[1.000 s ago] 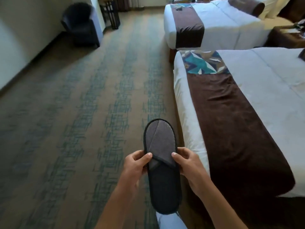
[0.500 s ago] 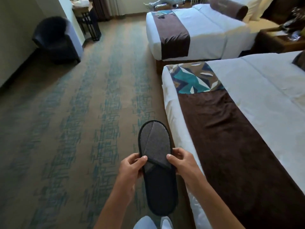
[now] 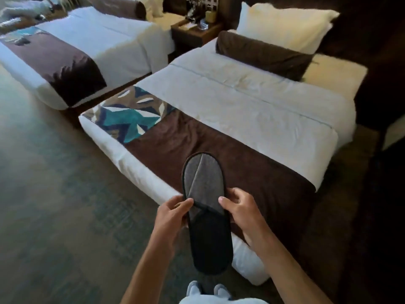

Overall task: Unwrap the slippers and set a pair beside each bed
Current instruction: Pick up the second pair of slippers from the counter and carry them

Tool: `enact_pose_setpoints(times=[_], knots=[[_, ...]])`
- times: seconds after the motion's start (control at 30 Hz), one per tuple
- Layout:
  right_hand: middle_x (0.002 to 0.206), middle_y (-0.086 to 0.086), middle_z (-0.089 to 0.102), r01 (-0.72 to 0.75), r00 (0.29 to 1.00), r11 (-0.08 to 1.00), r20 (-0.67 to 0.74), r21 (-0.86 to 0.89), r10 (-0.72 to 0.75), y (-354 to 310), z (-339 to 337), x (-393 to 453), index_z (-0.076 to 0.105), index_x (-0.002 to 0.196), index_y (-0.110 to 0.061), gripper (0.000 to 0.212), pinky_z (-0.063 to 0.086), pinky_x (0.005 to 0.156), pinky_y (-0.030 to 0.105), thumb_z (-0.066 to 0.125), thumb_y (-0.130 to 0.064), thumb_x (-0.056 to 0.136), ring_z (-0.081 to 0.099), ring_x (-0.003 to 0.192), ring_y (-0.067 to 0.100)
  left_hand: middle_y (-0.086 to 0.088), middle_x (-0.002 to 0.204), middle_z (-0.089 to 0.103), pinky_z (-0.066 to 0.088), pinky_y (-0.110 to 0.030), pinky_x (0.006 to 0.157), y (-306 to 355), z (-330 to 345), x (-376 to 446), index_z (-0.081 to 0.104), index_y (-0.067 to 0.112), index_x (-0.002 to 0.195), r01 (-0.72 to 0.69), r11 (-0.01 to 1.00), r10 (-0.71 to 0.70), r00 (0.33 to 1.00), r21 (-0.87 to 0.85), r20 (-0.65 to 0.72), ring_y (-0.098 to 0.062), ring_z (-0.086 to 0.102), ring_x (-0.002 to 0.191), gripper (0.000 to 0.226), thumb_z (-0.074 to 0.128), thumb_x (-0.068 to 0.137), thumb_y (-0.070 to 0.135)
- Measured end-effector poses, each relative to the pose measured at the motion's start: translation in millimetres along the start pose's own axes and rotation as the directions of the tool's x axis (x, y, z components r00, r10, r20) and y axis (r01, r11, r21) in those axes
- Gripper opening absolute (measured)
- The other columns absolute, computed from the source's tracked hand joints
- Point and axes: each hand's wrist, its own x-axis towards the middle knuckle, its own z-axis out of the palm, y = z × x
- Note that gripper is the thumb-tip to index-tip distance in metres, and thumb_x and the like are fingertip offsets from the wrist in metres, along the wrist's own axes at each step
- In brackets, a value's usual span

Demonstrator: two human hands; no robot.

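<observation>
A dark grey slipper (image 3: pixel 206 207) with a black rim is held flat in front of me, toe pointing away. My left hand (image 3: pixel 173 213) pinches its left edge at the strap and my right hand (image 3: pixel 241 211) grips its right edge. It hovers over the foot corner of the near bed (image 3: pixel 252 110), which has white sheets and a brown runner (image 3: pixel 230 156) with a teal patterned end. The far bed (image 3: pixel 98 40) lies at the upper left. I cannot tell whether a second slipper is stacked underneath.
A dark nightstand (image 3: pixel 192 32) with small items stands between the two beds at the headboards. Patterned carpet (image 3: pixel 54 205) fills the left side. A brown bolster (image 3: pixel 263 53) and white pillow (image 3: pixel 285 25) lie at the near bed's head. Dark floor runs along that bed's right side.
My view has swung to the right, so the near bed now lies ahead and the armchair has left the frame. Both hands keep the same hold on the slipper.
</observation>
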Motion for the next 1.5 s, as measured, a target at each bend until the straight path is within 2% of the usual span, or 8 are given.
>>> enact_pose_setpoints(times=[0.2, 0.3, 0.4, 0.73, 0.97, 1.2, 1.37, 1.5], knots=[[0.094, -0.007, 0.071, -0.03, 0.924, 0.985, -0.372, 0.172, 0.093, 31, -110, -48, 0.068, 0.099, -0.021, 0.01, 0.052, 0.072, 0.014, 0.066, -0.021, 0.089, 0.066, 0.086, 0.002, -0.012, 0.07, 0.065, 0.051, -0.029, 0.054, -20, 128, 2, 0.072, 0.003, 0.088, -0.002, 0.974, -0.083, 0.926, 0.225, 0.367, -0.024, 0.061, 0.066, 0.01, 0.066, 0.088, 0.011], [0.104, -0.001, 0.072, -0.046, 0.858, 0.969, -0.488, 0.244, 0.163, 51, -162, -82, 0.067, 0.111, -0.016, 0.023, 0.055, 0.084, 0.027, 0.065, -0.025, 0.09, 0.067, 0.094, 0.01, -0.017, 0.077, 0.067, 0.052, -0.043, 0.071, -41, 186, -15, 0.075, 0.008, 0.088, -0.001, 0.949, -0.159, 0.861, 0.314, 0.483, -0.03, 0.063, 0.074, 0.011, 0.068, 0.087, 0.016], [0.099, -0.002, 0.071, -0.035, 0.809, 0.958, -0.555, 0.286, 0.196, 70, -210, -109, 0.066, 0.092, -0.026, 0.006, 0.051, 0.071, 0.02, 0.063, -0.02, 0.092, 0.065, 0.086, 0.005, -0.022, 0.086, 0.07, 0.054, -0.051, 0.084, -62, 237, -36, 0.075, 0.009, 0.088, -0.007, 0.928, -0.213, 0.808, 0.372, 0.549, -0.034, 0.066, 0.083, 0.011, 0.068, 0.087, 0.017], [0.1, -0.009, 0.064, -0.027, 0.746, 0.932, -0.613, 0.361, 0.259, 111, -325, -143, 0.061, 0.11, -0.022, 0.02, 0.05, 0.085, 0.026, 0.064, -0.027, 0.091, 0.062, 0.098, 0.01, -0.012, 0.078, 0.07, 0.054, -0.025, 0.057, -108, 355, -79, 0.071, 0.002, 0.099, -0.023, 0.914, -0.254, 0.748, 0.406, 0.613, -0.017, 0.068, 0.067, 0.016, 0.063, 0.091, 0.013], [0.107, -0.008, 0.06, -0.026, 0.733, 0.921, -0.619, 0.388, 0.282, 113, -384, -121, 0.054, 0.132, -0.014, 0.043, 0.043, 0.077, 0.019, 0.063, -0.025, 0.092, 0.054, 0.089, 0.005, -0.026, 0.098, 0.07, 0.055, -0.051, 0.086, -120, 415, -57, 0.072, 0.009, 0.1, -0.022, 0.906, -0.26, 0.757, 0.422, 0.6, -0.037, 0.069, 0.091, 0.015, 0.066, 0.088, 0.016], [0.111, -0.004, 0.063, -0.029, 0.717, 0.922, -0.634, 0.386, 0.288, 101, -460, -54, 0.056, 0.131, -0.013, 0.041, 0.045, 0.086, 0.024, 0.063, -0.025, 0.092, 0.056, 0.088, 0.004, -0.015, 0.085, 0.071, 0.054, -0.033, 0.065, -126, 502, 5, 0.073, 0.008, 0.092, -0.009, 0.907, -0.273, 0.748, 0.421, 0.605, -0.024, 0.067, 0.076, 0.01, 0.066, 0.088, 0.014], [0.099, -0.009, 0.063, -0.04, 0.7, 0.925, -0.65, 0.379, 0.296, 78, -529, 9, 0.062, 0.114, -0.02, 0.022, 0.051, 0.08, 0.024, 0.061, -0.027, 0.093, 0.059, 0.088, 0.003, -0.017, 0.089, 0.071, 0.057, -0.038, 0.073, -112, 584, 64, 0.071, 0.005, 0.098, 0.015, 0.913, -0.284, 0.739, 0.407, 0.611, -0.03, 0.069, 0.085, 0.014, 0.066, 0.088, 0.014], [0.109, 0.0, 0.069, -0.045, 0.704, 0.933, -0.652, 0.356, 0.283, 49, -579, 55, 0.065, 0.113, -0.019, 0.023, 0.058, 0.088, 0.04, 0.061, -0.028, 0.093, 0.066, 0.098, 0.014, -0.02, 0.098, 0.07, 0.057, -0.043, 0.083, -96, 643, 107, 0.07, 0.008, 0.101, -0.007, 0.913, -0.271, 0.737, 0.408, 0.619, -0.034, 0.068, 0.095, 0.016, 0.065, 0.089, 0.017]])
